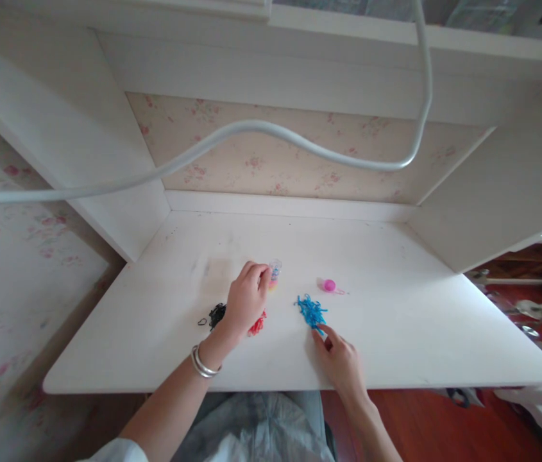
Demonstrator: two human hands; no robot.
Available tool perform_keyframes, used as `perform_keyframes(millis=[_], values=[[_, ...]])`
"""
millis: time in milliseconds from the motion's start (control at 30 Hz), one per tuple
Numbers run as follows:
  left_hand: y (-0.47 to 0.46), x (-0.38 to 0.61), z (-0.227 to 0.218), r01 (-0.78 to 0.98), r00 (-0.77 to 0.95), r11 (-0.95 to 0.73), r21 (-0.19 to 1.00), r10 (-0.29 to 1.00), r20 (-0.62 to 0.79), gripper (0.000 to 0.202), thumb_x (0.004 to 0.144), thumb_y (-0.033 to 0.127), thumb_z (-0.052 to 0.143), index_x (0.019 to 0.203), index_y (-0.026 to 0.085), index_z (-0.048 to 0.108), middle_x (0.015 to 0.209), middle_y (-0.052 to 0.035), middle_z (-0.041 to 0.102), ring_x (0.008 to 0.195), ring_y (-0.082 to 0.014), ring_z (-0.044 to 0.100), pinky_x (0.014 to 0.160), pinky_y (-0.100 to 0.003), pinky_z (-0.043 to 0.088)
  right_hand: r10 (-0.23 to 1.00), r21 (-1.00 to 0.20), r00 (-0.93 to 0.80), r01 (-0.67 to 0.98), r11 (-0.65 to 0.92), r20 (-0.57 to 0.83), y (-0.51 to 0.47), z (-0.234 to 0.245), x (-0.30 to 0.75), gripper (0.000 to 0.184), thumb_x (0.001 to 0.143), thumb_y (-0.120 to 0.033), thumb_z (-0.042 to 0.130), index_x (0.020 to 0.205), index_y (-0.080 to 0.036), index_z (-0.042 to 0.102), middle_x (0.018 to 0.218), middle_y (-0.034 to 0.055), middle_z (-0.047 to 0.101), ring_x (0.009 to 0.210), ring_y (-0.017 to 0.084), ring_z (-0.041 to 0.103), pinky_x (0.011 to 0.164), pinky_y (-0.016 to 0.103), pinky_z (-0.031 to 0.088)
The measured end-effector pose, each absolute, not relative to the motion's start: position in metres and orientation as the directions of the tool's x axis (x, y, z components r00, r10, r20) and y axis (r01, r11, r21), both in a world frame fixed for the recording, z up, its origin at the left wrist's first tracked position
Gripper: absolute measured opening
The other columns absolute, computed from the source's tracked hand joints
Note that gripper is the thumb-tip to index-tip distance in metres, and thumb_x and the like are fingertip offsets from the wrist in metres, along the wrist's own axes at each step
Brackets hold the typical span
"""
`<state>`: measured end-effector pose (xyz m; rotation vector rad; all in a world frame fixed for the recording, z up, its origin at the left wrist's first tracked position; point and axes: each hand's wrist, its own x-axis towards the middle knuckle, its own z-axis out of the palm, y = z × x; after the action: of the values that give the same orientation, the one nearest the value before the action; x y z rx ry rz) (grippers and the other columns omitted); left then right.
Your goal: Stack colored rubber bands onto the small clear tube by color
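My left hand (247, 295), with a silver bangle on its wrist, is raised over the desk with its fingers pinched together. What it pinches, if anything, is hidden. Just past its fingertips is a small clear container (275, 272) with coloured bits inside. Under and beside this hand lie a pile of black rubber bands (217, 315) and a pile of red rubber bands (256, 324), both partly covered. My right hand (340, 362) rests on the desk, thumb and forefinger pinching the near end of a pile of blue rubber bands (312, 310).
A round pink piece (330, 285) with a thin pink hook-like part lies behind the blue pile. The white desk (410, 321) has side panels and a back ledge. A white cable (261, 126) hangs across the view above it.
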<state>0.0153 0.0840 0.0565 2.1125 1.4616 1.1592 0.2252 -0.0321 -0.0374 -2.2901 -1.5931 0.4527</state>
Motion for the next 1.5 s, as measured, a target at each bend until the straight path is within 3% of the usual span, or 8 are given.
perform_keyframes(millis=[267,533,667,767,867,1000,1200,1500], values=[[0.108,0.025,0.061,0.806,0.184,-0.367,0.464,0.901,0.392,0.022,0.094,0.031,0.040,0.094,0.023,0.061,0.095,-0.0012,0.061,0.082,-0.0114,0.060,0.075,-0.022,0.044,0.949,-0.372,0.308,0.876,-0.307,-0.058,-0.031,-0.040,0.224,0.040,0.093,-0.043,0.031,0.113,-0.030,0.064,0.092,0.0025,0.071,0.076,0.020,0.066,0.060,0.026,0.039],[0.109,0.021,0.061,0.781,0.183,-0.378,0.497,0.899,0.397,0.024,0.094,0.029,0.039,0.095,0.023,0.063,0.097,-0.0019,0.062,0.086,-0.0119,0.060,0.077,-0.022,0.044,0.942,-0.391,0.335,0.865,-0.314,-0.014,-0.031,-0.045,0.222,0.041,0.092,-0.043,0.031,0.111,-0.030,0.065,0.093,0.0026,0.072,0.076,0.020,0.067,0.060,0.025,0.040],[0.097,0.013,0.062,0.710,0.162,-0.411,0.572,0.886,0.435,0.025,0.094,0.029,0.039,0.092,0.021,0.062,0.092,-0.0020,0.062,0.081,-0.0111,0.059,0.074,-0.022,0.045,0.928,-0.489,0.371,0.817,-0.307,0.037,-0.033,-0.047,0.224,0.041,0.090,-0.047,0.035,0.105,-0.028,0.069,0.087,0.0038,0.072,0.072,0.019,0.065,0.060,0.025,0.040],[0.071,0.012,0.052,0.645,0.204,-0.434,0.629,0.891,0.405,0.024,0.094,0.029,0.039,0.091,0.021,0.061,0.089,-0.0017,0.062,0.077,-0.0105,0.059,0.074,-0.022,0.045,0.902,-0.621,0.430,0.719,-0.312,0.046,-0.032,-0.044,0.227,0.042,0.089,-0.051,0.040,0.099,-0.024,0.071,0.070,0.0023,0.069,0.064,0.017,0.062,0.060,0.024,0.039],[0.039,0.022,0.031,0.637,0.321,-0.432,0.639,0.902,0.290,0.025,0.094,0.028,0.038,0.091,0.022,0.062,0.088,-0.0023,0.062,0.080,-0.0122,0.060,0.073,-0.023,0.046,0.885,-0.734,0.464,0.611,-0.298,0.027,-0.023,-0.031,0.226,0.045,0.086,-0.055,0.044,0.094,-0.020,0.071,0.056,-0.0004,0.060,0.053,0.014,0.054,0.054,0.022,0.038],[0.008,0.047,0.000,0.699,0.457,-0.431,0.571,0.883,0.108,0.021,0.092,0.027,0.040,0.104,0.025,0.058,0.101,-0.0029,0.061,0.086,-0.0138,0.061,0.072,-0.024,0.048,0.903,-0.797,0.416,0.578,-0.173,0.105,0.002,0.004,0.210,0.045,0.085,-0.054,0.046,0.094,-0.018,0.071,0.057,-0.0006,0.059,0.051,0.012,0.050,0.051,0.021,0.036],[0.009,0.073,-0.015,0.792,0.505,-0.472,0.386,0.863,0.019,0.023,0.094,0.030,0.035,0.107,0.025,0.054,0.105,-0.0041,0.057,0.081,-0.0158,0.062,0.064,-0.026,0.048,0.916,-0.680,0.263,0.733,0.015,0.303,0.046,0.053,0.179,0.038,0.089,-0.043,0.043,0.091,-0.019,0.072,0.054,-0.0014,0.059,0.049,0.010,0.051,0.054,0.018,0.036],[0.014,0.073,-0.023,0.788,0.510,-0.488,0.375,0.859,0.045,0.028,0.095,0.029,0.030,0.108,0.026,0.054,0.103,-0.0032,0.057,0.080,-0.0148,0.062,0.063,-0.025,0.047,0.939,-0.404,0.099,0.914,0.045,0.328,0.082,0.068,0.166,0.026,0.089,-0.035,0.045,0.097,-0.029,0.070,0.068,-0.0008,0.068,0.062,0.013,0.061,0.056,0.021,0.033]])
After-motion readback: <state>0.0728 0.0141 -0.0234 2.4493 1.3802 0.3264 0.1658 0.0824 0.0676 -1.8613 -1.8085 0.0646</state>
